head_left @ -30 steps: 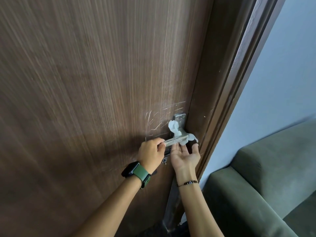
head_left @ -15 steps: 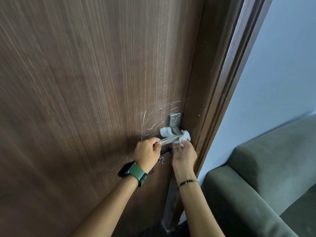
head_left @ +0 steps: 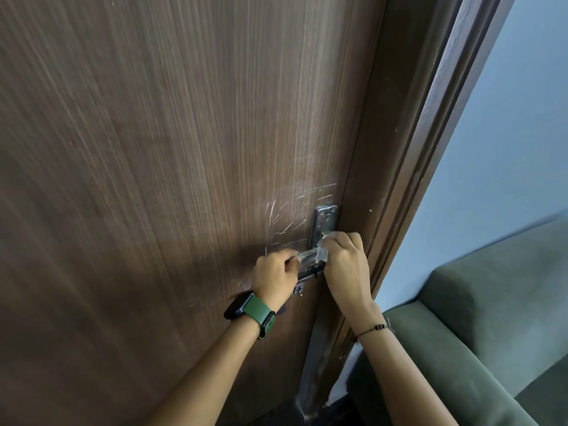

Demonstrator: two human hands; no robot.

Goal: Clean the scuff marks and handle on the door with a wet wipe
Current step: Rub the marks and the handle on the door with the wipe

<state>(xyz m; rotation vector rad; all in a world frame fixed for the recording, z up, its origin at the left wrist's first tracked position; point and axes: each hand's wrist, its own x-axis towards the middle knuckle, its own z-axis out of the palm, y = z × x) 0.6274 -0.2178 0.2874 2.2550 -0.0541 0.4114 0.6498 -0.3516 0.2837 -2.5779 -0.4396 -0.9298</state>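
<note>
A dark brown wooden door (head_left: 153, 179) fills most of the view. White scuff marks (head_left: 285, 219) streak it just left of and above the metal handle plate (head_left: 324, 218). The silver lever handle (head_left: 307, 256) sticks out to the left. My left hand (head_left: 275, 278), with a green-strapped watch on the wrist, grips the lever's free end. My right hand (head_left: 347, 262) is closed around the lever near the plate, pressing a white wet wipe (head_left: 321, 253) onto it. Most of the wipe is hidden under the fingers.
The brown door frame (head_left: 430, 149) runs up the right side, with a pale blue wall (head_left: 507, 149) beyond it. A grey-green sofa (head_left: 491, 318) stands close at the lower right. A key or latch piece (head_left: 298, 290) hangs below the handle.
My right hand turned over from palm-up under the handle and closed over the wipe on the lever. The wipe, earlier draped loose over the handle, is now bunched under the fingers. The left hand stayed put.
</note>
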